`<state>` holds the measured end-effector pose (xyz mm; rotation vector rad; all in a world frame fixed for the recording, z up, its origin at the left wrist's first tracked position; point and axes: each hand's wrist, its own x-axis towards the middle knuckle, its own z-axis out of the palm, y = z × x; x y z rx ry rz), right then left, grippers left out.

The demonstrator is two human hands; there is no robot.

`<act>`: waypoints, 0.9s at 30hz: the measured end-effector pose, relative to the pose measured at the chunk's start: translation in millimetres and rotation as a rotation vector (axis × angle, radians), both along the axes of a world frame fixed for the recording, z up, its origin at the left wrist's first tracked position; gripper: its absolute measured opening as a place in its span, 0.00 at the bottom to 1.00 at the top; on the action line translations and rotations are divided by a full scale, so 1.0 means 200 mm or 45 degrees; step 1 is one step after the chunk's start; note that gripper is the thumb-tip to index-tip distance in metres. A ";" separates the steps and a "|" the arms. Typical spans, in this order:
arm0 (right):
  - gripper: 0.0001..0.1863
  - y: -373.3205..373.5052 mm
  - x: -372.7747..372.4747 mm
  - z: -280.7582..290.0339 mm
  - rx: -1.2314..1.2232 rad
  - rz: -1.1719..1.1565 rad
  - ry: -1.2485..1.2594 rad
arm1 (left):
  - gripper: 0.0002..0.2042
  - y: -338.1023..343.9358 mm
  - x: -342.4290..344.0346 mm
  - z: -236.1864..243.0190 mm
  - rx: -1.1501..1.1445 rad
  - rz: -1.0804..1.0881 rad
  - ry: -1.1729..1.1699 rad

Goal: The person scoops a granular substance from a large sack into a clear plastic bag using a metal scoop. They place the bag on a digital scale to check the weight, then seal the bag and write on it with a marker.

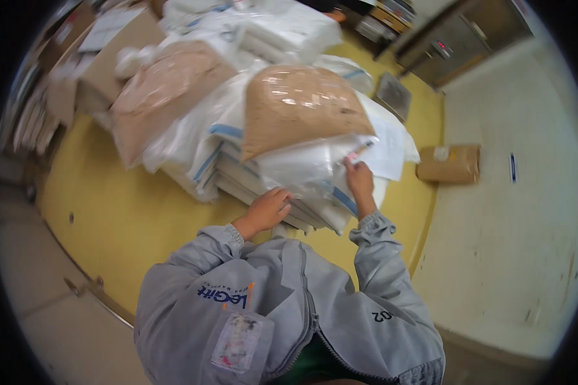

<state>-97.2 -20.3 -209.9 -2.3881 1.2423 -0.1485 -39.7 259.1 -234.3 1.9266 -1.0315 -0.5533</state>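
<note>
Directly ahead, a clear plastic bag filled with brown powder lies on a stack of white sacks with blue stripes. Its loose, unfilled end spreads toward me. My left hand is closed at the near left corner of that loose plastic, fingers curled over the edge. My right hand pinches the right side of the plastic, with thumb and fingers together. By its fingertips shows a small pinkish and brown thing, too blurred to name. A white paper sheet lies on the sacks to the right.
Another clear bag of brownish-pink powder leans on the pile at left. Cardboard boxes stand behind it. A brown package rests by the right wall, near a flat grey platform. Yellow floor surrounds the pile.
</note>
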 end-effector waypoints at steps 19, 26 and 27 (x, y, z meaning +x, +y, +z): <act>0.21 0.08 0.15 -0.02 -0.191 0.315 -0.205 | 0.12 0.70 0.31 -0.25 -0.040 0.596 0.166; 0.17 0.17 -0.19 0.09 -0.236 0.009 -0.240 | 0.11 0.51 0.19 -0.37 -0.024 0.316 0.293; 0.16 0.17 -0.28 0.09 -0.207 -0.050 -0.214 | 0.11 0.49 0.16 -0.42 0.010 0.224 0.303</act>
